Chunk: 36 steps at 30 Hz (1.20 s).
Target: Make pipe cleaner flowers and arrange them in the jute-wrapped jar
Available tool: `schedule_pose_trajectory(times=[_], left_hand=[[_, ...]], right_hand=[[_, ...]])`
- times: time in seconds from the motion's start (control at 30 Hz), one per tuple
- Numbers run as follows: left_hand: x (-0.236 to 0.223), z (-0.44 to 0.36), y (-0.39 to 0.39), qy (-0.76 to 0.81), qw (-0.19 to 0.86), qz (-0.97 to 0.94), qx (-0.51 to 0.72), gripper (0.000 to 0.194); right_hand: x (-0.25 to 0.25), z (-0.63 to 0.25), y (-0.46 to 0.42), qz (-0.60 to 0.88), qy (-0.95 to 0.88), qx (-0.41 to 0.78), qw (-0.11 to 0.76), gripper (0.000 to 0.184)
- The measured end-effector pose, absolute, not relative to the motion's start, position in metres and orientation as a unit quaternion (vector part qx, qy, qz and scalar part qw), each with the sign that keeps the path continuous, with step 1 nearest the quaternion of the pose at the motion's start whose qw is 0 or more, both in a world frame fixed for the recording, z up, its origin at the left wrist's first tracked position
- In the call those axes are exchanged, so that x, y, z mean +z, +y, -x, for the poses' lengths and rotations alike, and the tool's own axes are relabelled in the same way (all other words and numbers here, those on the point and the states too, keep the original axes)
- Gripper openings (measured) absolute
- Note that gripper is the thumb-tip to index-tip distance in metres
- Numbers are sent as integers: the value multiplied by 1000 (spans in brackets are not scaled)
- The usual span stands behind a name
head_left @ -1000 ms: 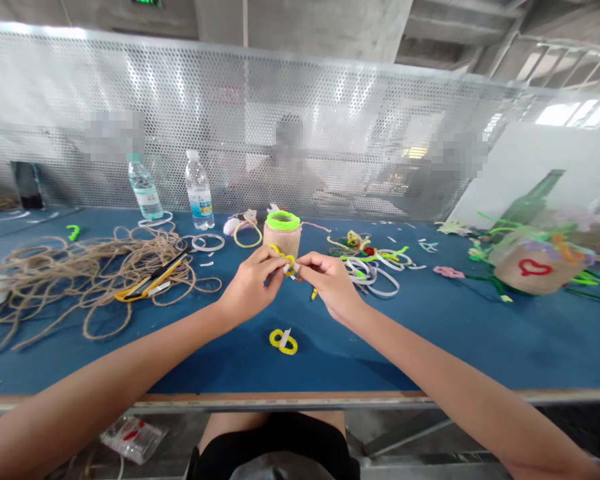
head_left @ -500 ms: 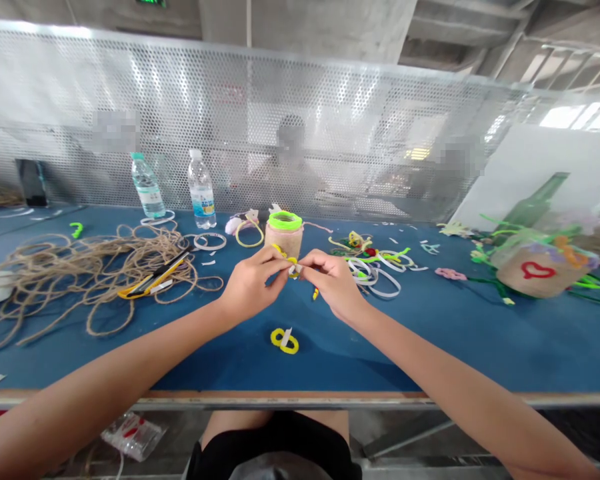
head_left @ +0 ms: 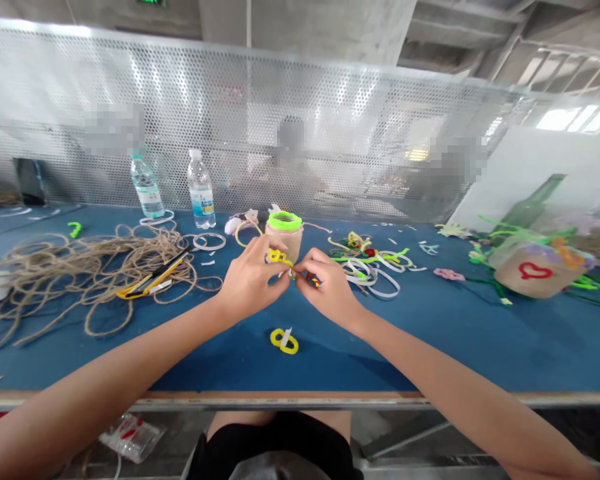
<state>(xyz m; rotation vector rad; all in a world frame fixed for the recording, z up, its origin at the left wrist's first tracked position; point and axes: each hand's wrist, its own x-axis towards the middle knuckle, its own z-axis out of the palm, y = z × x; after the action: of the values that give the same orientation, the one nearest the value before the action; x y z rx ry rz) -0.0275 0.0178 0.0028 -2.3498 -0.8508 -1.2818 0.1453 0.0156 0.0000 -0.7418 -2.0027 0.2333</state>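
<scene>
Yellow chenille stem (head_left: 280,257) was pinched firmly in the left hand (head_left: 253,277), between thumb and fingertips, while the right hand (head_left: 327,287) closed on its short end; working with both grips this near the bend looked best for controlling the springy wire. The stem was held in the air just before a burlap-wrapped jar (head_left: 284,241) at twelve o'clock, above the blue table (head_left: 430,347), with a yellow loop (head_left: 284,341) at six o'clock and jute twine (head_left: 95,267) at nine.
</scene>
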Motion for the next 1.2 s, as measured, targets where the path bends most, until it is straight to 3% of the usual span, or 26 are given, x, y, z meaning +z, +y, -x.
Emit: schedule_pose_trajectory(times=[0.3,0.77,1.03,1.2], left_hand=[[-4,28,30,-283,30,801,-526,8],[1,29,25,-265,66,826,-493,11],[-4,28,32,-320,-18,776,-543,4],[-2,30,32,-293,-2,805,-516,4]], right_hand=[[-4,-144,17,329,-802,145,477,11],[-2,-145,16,328,-817,121,459,11],[1,-145,17,334,-795,172,477,11],[1,-146,17,345,-787,178,479,10]])
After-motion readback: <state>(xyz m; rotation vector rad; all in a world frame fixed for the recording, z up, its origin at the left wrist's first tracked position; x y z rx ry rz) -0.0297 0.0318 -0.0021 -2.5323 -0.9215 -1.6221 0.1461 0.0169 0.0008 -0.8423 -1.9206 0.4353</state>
